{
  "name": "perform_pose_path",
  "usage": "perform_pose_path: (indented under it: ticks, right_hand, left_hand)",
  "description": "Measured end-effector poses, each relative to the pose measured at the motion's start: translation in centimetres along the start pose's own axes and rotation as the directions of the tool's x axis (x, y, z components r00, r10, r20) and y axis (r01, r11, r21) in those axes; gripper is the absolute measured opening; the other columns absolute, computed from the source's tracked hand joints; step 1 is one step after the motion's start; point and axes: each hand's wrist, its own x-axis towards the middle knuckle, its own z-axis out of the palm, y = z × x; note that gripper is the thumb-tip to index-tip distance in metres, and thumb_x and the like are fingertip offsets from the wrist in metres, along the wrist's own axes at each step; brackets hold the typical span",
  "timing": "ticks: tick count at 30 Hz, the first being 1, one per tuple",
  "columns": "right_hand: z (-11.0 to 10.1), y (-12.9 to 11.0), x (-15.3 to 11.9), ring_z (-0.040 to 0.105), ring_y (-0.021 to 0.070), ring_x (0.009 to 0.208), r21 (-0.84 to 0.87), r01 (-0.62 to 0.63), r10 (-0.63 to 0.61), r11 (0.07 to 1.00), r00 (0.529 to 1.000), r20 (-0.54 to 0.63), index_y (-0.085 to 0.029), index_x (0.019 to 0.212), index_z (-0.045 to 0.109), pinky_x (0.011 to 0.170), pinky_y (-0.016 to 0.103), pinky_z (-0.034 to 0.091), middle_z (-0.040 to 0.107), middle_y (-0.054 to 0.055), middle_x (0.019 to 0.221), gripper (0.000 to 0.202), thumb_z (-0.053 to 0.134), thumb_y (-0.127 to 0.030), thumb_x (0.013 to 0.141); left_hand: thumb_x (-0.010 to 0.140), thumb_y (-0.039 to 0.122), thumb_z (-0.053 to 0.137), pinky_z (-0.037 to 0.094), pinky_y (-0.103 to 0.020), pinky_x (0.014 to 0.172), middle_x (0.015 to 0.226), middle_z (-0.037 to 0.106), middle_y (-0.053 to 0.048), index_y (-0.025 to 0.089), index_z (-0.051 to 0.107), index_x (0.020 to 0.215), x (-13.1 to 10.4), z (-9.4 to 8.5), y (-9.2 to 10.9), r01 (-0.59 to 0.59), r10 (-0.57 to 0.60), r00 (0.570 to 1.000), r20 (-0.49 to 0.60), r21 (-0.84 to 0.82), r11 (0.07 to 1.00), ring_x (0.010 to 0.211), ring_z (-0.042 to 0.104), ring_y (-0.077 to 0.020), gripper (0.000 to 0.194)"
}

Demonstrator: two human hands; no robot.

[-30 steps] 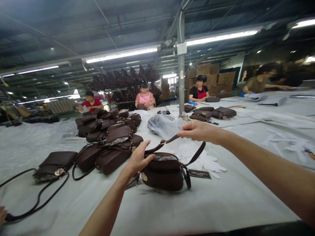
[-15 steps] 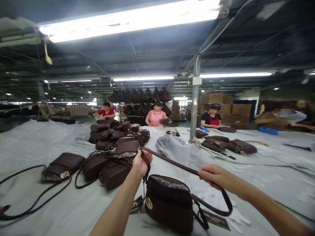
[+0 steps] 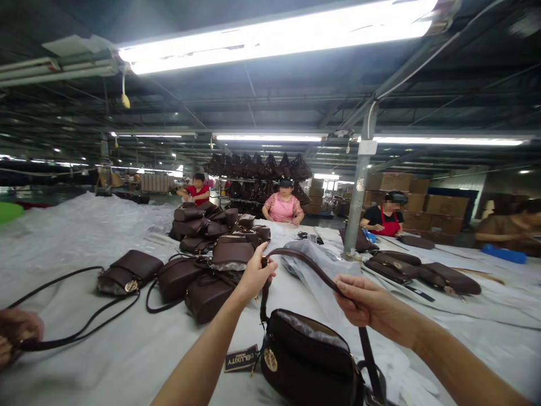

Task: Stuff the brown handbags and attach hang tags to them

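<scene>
Toward the near edge of the tabletop, I see left hand and right hand, fingers closed on the shoulder strap, presumably to clear the open handbag.

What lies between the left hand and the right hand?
The strap of the brown bag arcs from the left hand to the right hand in the head view.

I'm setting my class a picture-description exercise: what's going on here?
A person's left hand and right hand hold the strap of a dark brown bag. The bag is below them, its open top showing plastic-looking filling. At far left, a co-worker's hand grips the long strap of another bag. More brown bags lie piled on the table.
</scene>
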Motion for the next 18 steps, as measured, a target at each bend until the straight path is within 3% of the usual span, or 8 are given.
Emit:
perform_pose_path:
  ticks: [3,7,10,12,14,16,18]
  right_hand:
    - [0.1,-1.3,-0.1,0.025,0.0017,0.044,0.091,0.051,-0.047,0.995,0.998,-0.039,-0.017,0.07,0.047,0.043,0.018,0.016,0.038,-0.007,0.059,0.043,0.078,-0.048,0.072]
    - [-1.3,-2.5,-1.2,0.017,0.0024,0.045,0.122,0.2,-0.181,0.972,0.972,-0.149,-0.017,0.069,0.057,0.041,0.017,0.017,0.03,-0.007,0.059,0.037,0.079,-0.046,0.07]
    - [-3.8,-2.8,-2.6,0.01,0.0029,0.047,0.117,0.325,-0.277,0.938,0.91,-0.308,-0.017,0.074,0.064,0.038,0.016,0.018,0.025,-0.007,0.061,0.031,0.077,-0.045,0.072]
    - [-5.2,-2.6,-3.6,0.01,0.0026,0.047,0.094,0.333,-0.279,0.938,0.889,-0.364,-0.017,0.075,0.065,0.038,0.015,0.019,0.025,-0.007,0.061,0.031,0.077,-0.045,0.073]
    - [-5.4,-2.1,-4.3,0.013,0.002,0.046,0.078,0.288,-0.241,0.955,0.899,-0.364,-0.017,0.074,0.062,0.038,0.015,0.018,0.028,-0.007,0.06,0.034,0.078,-0.047,0.071]
    - [-4.2,-0.9,-4.3,0.018,0.0013,0.044,0.055,0.216,-0.186,0.975,0.923,-0.337,-0.017,0.072,0.056,0.038,0.015,0.016,0.033,-0.007,0.059,0.041,0.078,-0.051,0.069]
    - [-2.0,1.0,-3.6,0.022,0.0007,0.042,-0.014,0.114,-0.113,0.993,0.95,-0.292,-0.018,0.068,0.048,0.039,0.015,0.015,0.038,-0.007,0.058,0.047,0.076,-0.055,0.069]
  left_hand:
    - [0.08,0.026,0.063,0.04,-0.018,0.048,0.065,0.059,0.002,0.015,0.067,0.091,0.5,-0.2,1.1,-0.121,0.104,0.991,0.086,0.213,0.97,0.049,0.053,-0.0078,0.016]
    - [0.08,0.036,0.062,0.039,-0.021,0.049,0.058,0.06,-0.001,0.013,0.066,0.074,0.5,-1.1,1.9,-0.043,-0.033,0.951,0.308,0.235,0.971,0.048,0.052,-0.0102,0.024]
    - [0.074,0.033,0.07,0.038,-0.021,0.051,0.057,0.061,-0.002,0.013,0.063,0.066,-0.1,-2.3,1.7,0.005,-0.105,0.909,0.403,0.242,0.97,0.051,0.052,-0.0105,0.023]
    - [0.076,0.035,0.07,0.037,-0.021,0.05,0.053,0.057,0.0,0.014,0.059,0.064,-0.5,-2.7,1.1,0.069,-0.128,0.896,0.425,0.151,0.986,0.048,0.049,-0.0098,0.026]
    - [0.078,0.04,0.068,0.038,-0.022,0.049,0.049,0.05,0.003,0.016,0.052,0.062,-0.6,-2.2,0.4,0.133,-0.113,0.907,0.405,-0.023,0.991,0.043,0.045,-0.0087,0.034]
    - [0.08,0.045,0.067,0.04,-0.023,0.048,0.048,0.045,0.006,0.017,0.049,0.062,-0.4,-1.1,-0.3,0.185,-0.101,0.933,0.346,-0.22,0.958,0.04,0.041,-0.0075,0.039]
    - [0.082,0.048,0.066,0.044,-0.024,0.051,0.052,0.049,0.004,0.017,0.048,0.065,0.0,0.2,-0.7,0.256,-0.156,0.95,0.269,-0.391,0.884,0.043,0.046,-0.0084,0.039]
